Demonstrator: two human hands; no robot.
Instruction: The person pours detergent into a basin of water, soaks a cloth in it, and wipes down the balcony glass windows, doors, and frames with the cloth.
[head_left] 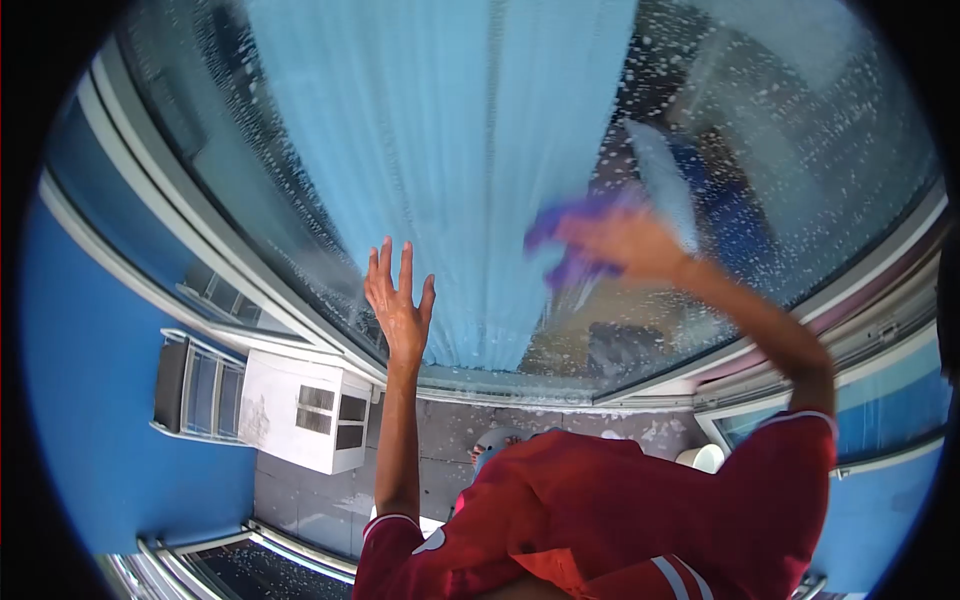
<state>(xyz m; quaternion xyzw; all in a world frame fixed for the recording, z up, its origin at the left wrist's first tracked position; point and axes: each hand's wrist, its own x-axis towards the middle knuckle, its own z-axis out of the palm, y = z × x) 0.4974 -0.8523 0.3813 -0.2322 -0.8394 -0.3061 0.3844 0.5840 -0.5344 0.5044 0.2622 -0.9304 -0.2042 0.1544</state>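
Two hands were up before one large pane of glass. The left hand had its fingers spread and pointing up, with the thumb out toward the right hand; whether the fingertips touched the pane could not be told. The right hand was blurred, its fingers laid over one purple cloth. The cloth showed above and below those fingers and reached a little past their tips, toward the left hand; whether they pinched it or only pressed it flat could not be told.

One light blue curtain hung behind the glass, rising above the left fingers and filling most of the space between the two hands. Drops, too many to count, speckled the glass above and beyond the right fingers, and more lay up and left of the left fingers.

Below and left of the left fingers stood one white box with four dark panels, two on each of two sides, and beside it, farther from the fingers, one rack. Well below the right fingers, one bucket stood near the red shirt.
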